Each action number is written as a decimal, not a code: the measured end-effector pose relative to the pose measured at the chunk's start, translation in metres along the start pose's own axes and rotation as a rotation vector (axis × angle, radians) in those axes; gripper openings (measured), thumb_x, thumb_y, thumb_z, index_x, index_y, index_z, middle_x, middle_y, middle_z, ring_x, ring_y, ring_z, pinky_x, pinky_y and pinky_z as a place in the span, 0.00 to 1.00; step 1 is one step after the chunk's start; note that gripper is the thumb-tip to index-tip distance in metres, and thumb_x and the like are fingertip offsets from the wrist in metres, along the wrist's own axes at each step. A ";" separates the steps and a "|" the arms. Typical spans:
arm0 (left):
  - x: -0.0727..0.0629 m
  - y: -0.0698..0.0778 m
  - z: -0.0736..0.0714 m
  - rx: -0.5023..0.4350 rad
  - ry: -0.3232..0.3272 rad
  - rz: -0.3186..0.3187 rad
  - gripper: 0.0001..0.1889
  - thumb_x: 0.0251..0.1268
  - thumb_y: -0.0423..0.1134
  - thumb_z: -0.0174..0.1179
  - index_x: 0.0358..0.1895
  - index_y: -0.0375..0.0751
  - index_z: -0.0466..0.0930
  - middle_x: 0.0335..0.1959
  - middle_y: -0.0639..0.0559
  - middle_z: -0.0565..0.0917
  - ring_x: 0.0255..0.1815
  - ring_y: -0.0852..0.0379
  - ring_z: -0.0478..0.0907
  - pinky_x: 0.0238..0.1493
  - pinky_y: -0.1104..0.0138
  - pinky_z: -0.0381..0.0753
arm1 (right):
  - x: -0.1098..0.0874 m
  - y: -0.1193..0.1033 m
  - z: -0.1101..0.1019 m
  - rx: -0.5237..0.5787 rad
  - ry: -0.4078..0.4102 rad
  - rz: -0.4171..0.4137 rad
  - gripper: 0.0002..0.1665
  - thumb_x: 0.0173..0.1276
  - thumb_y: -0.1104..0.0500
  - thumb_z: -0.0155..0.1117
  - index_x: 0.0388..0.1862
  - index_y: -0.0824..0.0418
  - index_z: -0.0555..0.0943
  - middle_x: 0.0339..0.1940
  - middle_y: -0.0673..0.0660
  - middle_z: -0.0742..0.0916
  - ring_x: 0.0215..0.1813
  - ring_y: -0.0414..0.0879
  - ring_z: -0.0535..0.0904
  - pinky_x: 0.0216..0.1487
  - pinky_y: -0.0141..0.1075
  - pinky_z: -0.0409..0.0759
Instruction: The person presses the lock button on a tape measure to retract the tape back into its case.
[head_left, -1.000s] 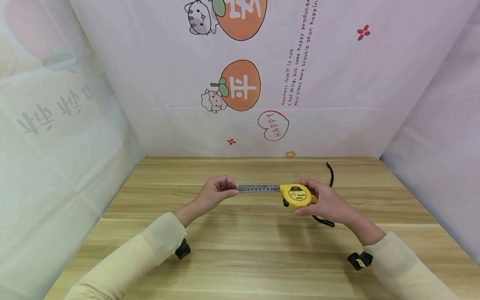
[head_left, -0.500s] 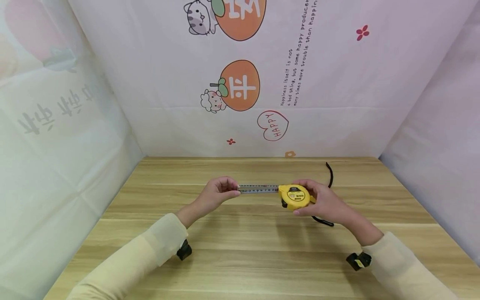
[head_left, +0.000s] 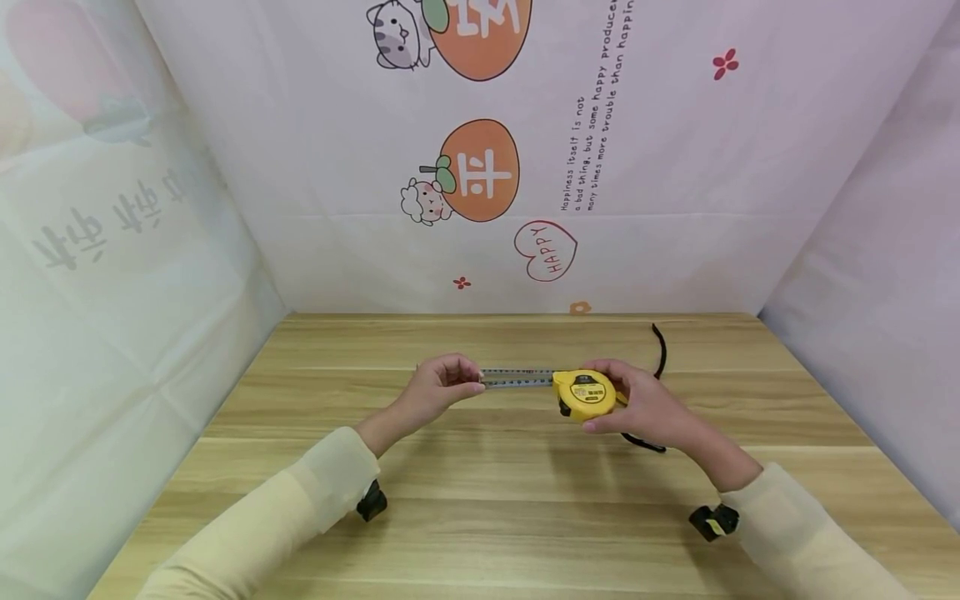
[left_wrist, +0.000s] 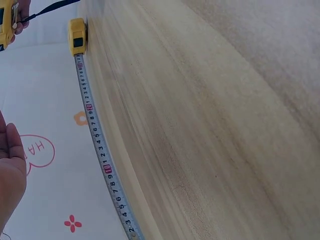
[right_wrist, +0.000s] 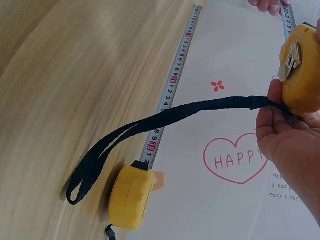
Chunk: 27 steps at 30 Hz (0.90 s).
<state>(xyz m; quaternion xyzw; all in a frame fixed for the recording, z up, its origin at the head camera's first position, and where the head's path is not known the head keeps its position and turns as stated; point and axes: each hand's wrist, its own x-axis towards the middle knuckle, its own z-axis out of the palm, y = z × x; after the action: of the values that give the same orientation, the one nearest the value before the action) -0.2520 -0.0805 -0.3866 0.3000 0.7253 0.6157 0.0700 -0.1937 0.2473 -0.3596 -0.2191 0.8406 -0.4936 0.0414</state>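
Note:
My left hand (head_left: 438,387) pinches the end of a tape measure's metal blade (head_left: 517,383). In my right hand (head_left: 652,400) I grip that tape measure's yellow case (head_left: 588,394), raised above the table, with a short length of blade between my hands. A black wrist strap (right_wrist: 180,112) hangs from this case. Behind it on the table lies a second yellow tape measure (right_wrist: 131,197), its blade (left_wrist: 95,127) drawn out long and lying along the table. In the head view that second case is hidden behind the held one and my right hand.
The wooden table (head_left: 487,533) runs back to a white printed cloth (head_left: 337,250) hanging as a wall. More white cloth stands at the left (head_left: 112,333) and right sides. A second black strap (head_left: 660,350) curves behind my right hand.
My two hands have drawn slightly closer together, the left moving right and the right moving left. The stretch of held blade between them is shorter.

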 end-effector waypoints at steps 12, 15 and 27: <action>0.001 -0.002 0.003 -0.017 -0.017 0.005 0.07 0.66 0.32 0.63 0.43 0.32 0.79 0.38 0.47 0.81 0.37 0.54 0.77 0.39 0.67 0.79 | 0.002 -0.002 0.004 -0.029 0.016 -0.005 0.44 0.52 0.59 0.80 0.65 0.68 0.69 0.57 0.61 0.79 0.56 0.53 0.76 0.54 0.39 0.76; 0.002 -0.001 0.004 -0.021 -0.018 0.006 0.07 0.66 0.32 0.63 0.43 0.32 0.79 0.38 0.48 0.81 0.38 0.54 0.77 0.39 0.68 0.79 | 0.003 -0.002 0.004 -0.025 0.016 -0.001 0.44 0.51 0.58 0.80 0.64 0.68 0.69 0.56 0.61 0.79 0.56 0.53 0.76 0.55 0.41 0.75; 0.003 0.000 0.008 -0.026 -0.020 0.017 0.07 0.66 0.32 0.63 0.43 0.31 0.79 0.37 0.48 0.81 0.37 0.55 0.77 0.39 0.67 0.79 | 0.005 -0.001 0.006 -0.008 0.007 0.000 0.45 0.51 0.59 0.80 0.64 0.69 0.69 0.57 0.61 0.79 0.56 0.53 0.75 0.55 0.38 0.75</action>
<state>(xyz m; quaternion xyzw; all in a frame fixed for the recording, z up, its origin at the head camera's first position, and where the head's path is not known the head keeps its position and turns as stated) -0.2510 -0.0721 -0.3872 0.3112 0.7141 0.6224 0.0760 -0.1956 0.2395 -0.3609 -0.2176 0.8427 -0.4910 0.0376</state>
